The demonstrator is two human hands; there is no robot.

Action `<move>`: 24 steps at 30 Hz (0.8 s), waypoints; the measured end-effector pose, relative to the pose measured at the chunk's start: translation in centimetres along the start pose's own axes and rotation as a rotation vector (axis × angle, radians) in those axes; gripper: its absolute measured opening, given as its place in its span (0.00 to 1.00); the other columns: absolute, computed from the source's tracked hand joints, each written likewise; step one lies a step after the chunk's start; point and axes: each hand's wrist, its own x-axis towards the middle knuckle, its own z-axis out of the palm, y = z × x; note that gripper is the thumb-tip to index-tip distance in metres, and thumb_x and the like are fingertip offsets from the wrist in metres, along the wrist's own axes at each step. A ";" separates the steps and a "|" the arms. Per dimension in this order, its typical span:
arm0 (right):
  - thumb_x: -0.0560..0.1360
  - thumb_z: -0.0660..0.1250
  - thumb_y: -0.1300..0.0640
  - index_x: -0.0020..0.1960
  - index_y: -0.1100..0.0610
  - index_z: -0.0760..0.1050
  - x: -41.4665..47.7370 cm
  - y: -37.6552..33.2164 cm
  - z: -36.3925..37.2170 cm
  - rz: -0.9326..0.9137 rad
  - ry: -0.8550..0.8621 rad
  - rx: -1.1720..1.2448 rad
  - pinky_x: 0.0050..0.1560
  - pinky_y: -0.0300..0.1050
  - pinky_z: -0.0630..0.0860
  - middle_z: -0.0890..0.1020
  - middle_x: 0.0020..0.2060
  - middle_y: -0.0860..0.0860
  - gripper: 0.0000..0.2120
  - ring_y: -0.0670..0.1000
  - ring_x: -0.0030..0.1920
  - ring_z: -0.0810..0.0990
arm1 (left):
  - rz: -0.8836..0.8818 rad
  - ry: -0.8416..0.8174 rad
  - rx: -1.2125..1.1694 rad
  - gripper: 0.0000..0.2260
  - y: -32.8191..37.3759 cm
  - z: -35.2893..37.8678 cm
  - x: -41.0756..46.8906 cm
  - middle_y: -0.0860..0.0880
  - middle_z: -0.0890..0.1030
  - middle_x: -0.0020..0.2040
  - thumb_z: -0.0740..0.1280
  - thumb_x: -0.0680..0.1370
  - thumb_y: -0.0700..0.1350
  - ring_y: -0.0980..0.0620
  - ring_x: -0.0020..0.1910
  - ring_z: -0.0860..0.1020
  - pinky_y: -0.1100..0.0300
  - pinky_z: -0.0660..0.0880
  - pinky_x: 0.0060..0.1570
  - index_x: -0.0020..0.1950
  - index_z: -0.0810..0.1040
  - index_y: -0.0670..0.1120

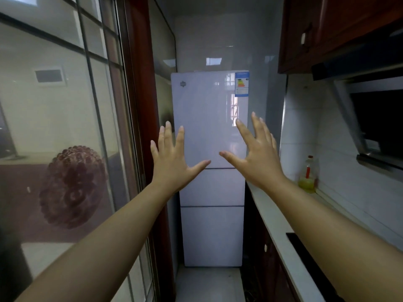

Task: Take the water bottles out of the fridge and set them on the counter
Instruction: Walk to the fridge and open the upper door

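Note:
A tall white fridge point(210, 188) stands at the end of a narrow kitchen, with all three of its doors closed. No water bottles are visible. My left hand point(174, 158) is raised in front of the fridge's left edge, fingers spread, holding nothing. My right hand point(256, 153) is held up at the same height before the fridge's right side, also spread and empty. Both hands are apart from the fridge, back sides toward me. The pale counter point(277, 223) runs along the right wall.
A bottle of yellow oil point(308, 176) stands at the counter's far end by the tiled wall. A black hob point(305, 256) is set into the counter nearer me. Dark wall cabinets point(305, 33) and a range hood point(375, 118) hang above. A glass sliding door point(65, 127) lines the left.

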 end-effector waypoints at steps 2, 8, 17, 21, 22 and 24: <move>0.74 0.62 0.30 0.81 0.42 0.51 2.6 -0.2 2.1 0.009 0.011 -0.002 0.78 0.62 0.48 0.45 0.82 0.48 0.41 0.53 0.82 0.42 | -0.002 0.006 -0.016 0.50 -1.8 1.9 2.5 0.41 0.45 0.82 0.57 0.69 0.77 0.41 0.80 0.44 0.35 0.46 0.75 0.81 0.47 0.49; 0.74 0.62 0.31 0.81 0.43 0.52 8.0 -0.2 9.1 0.009 0.012 -0.015 0.78 0.60 0.47 0.46 0.82 0.49 0.41 0.53 0.82 0.42 | 0.047 -0.037 0.001 0.50 -6.2 7.5 6.8 0.41 0.43 0.82 0.57 0.70 0.77 0.41 0.80 0.41 0.36 0.45 0.75 0.81 0.45 0.50; 0.75 0.62 0.31 0.81 0.43 0.51 14.0 3.4 17.9 0.020 -0.037 -0.022 0.78 0.60 0.46 0.44 0.82 0.49 0.41 0.53 0.82 0.41 | 0.007 -0.108 -0.018 0.50 -10.9 16.4 11.6 0.42 0.42 0.82 0.58 0.69 0.77 0.41 0.80 0.40 0.36 0.44 0.75 0.81 0.45 0.50; 0.75 0.62 0.31 0.81 0.43 0.50 16.5 6.6 21.6 0.027 -0.040 -0.034 0.78 0.60 0.45 0.44 0.82 0.49 0.41 0.53 0.82 0.42 | -0.007 -0.132 0.019 0.51 -11.6 21.0 13.5 0.43 0.41 0.82 0.56 0.69 0.78 0.41 0.80 0.39 0.35 0.44 0.76 0.81 0.43 0.51; 0.75 0.62 0.31 0.81 0.43 0.50 17.3 7.4 22.5 0.024 -0.042 -0.031 0.78 0.60 0.45 0.44 0.82 0.49 0.41 0.54 0.82 0.42 | -0.007 -0.133 0.025 0.51 -11.8 22.0 14.2 0.43 0.41 0.82 0.56 0.69 0.78 0.41 0.80 0.39 0.35 0.44 0.76 0.81 0.43 0.51; 0.75 0.62 0.31 0.81 0.43 0.50 19.3 9.1 24.2 0.010 -0.042 -0.020 0.78 0.60 0.45 0.44 0.82 0.49 0.41 0.54 0.82 0.41 | -0.008 -0.124 0.032 0.50 -11.9 24.0 16.0 0.42 0.41 0.82 0.57 0.69 0.78 0.41 0.80 0.39 0.35 0.44 0.76 0.81 0.43 0.51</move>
